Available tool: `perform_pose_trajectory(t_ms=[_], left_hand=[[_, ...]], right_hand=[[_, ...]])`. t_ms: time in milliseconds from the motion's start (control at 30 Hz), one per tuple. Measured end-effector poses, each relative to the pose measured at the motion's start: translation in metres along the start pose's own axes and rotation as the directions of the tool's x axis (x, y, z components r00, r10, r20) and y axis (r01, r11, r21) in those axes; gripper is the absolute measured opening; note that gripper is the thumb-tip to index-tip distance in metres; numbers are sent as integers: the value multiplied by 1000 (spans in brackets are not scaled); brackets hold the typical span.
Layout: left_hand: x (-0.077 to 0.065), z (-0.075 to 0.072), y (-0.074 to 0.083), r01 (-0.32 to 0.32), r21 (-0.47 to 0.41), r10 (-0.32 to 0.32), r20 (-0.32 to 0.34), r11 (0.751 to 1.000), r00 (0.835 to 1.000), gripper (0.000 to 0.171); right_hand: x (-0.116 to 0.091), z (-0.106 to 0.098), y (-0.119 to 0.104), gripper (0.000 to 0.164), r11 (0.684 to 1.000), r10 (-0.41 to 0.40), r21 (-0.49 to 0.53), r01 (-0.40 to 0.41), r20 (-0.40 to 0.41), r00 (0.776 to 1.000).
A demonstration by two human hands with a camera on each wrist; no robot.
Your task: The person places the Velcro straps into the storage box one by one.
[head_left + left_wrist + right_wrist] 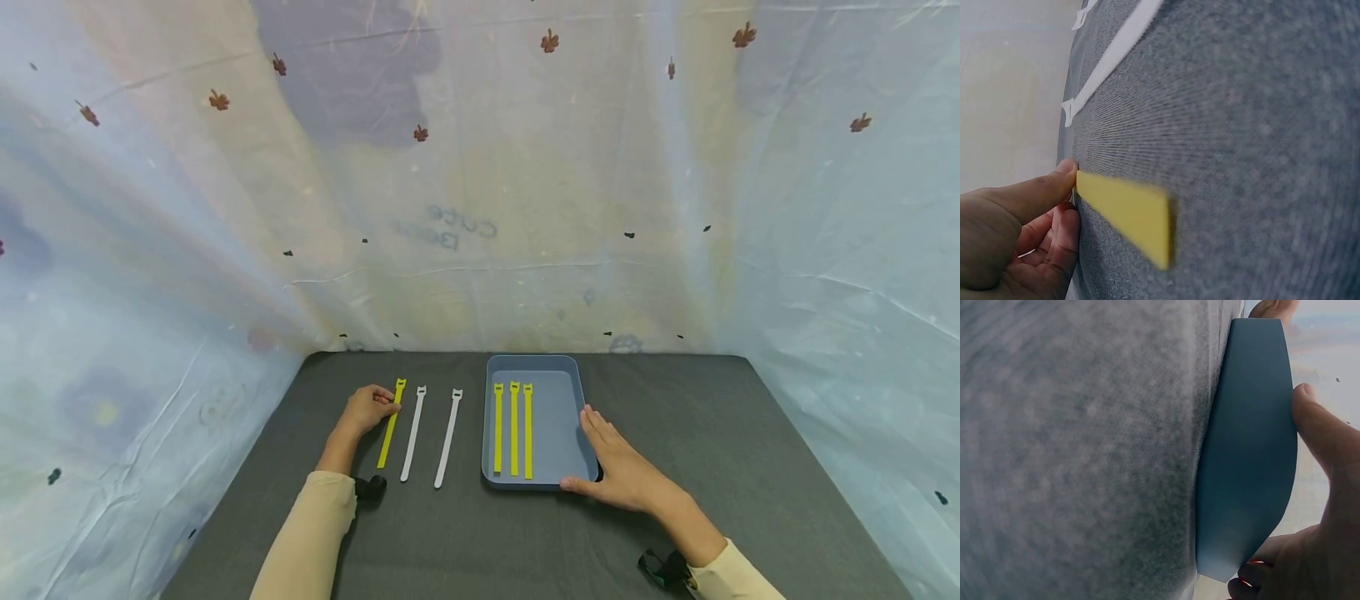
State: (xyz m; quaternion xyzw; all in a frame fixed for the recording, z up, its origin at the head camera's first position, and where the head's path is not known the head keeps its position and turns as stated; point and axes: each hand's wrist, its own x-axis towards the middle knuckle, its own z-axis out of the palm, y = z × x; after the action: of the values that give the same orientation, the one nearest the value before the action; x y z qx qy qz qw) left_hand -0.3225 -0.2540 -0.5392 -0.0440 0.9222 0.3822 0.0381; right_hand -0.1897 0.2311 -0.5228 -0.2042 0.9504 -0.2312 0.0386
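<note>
My left hand (pixel 364 410) pinches a yellow hook-and-loop cable tie (pixel 387 438) between thumb and fingers near its slotted head. In the left wrist view, the tie's flat tail (pixel 1132 212) extends from the fingertips close over the cloth. To its right, two white cable ties (pixel 413 435) (pixel 448 439) lie roughly parallel. A blue-grey tray (pixel 558 433) holds three yellow cable ties (pixel 514 429) side by side in its left half. My right hand (pixel 626 471) rests against the tray's near right corner, thumb at the front rim, fingers extended along the right side.
Dark grey cloth (pixel 465 542) covers the table. A pale patterned curtain (pixel 480 183) hangs behind and at both sides. Each wrist carries a black strap-on device (pixel 371 490); both sleeves (pixel 311 525) are cream.
</note>
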Motion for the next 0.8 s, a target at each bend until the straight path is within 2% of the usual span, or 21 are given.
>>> perform_pose_trajectory(t_ms=[500, 800], left_hand=[[1, -2, -4, -26, 13, 26, -17, 1000, 1000, 20], [-1, 0, -12, -59, -68, 58, -27, 996, 998, 17]], right_hand=[[0, -1, -1, 129, 1000, 1, 5, -1, 9, 1000], [0, -2, -1, 129, 1000, 7, 20, -7, 8, 1000]])
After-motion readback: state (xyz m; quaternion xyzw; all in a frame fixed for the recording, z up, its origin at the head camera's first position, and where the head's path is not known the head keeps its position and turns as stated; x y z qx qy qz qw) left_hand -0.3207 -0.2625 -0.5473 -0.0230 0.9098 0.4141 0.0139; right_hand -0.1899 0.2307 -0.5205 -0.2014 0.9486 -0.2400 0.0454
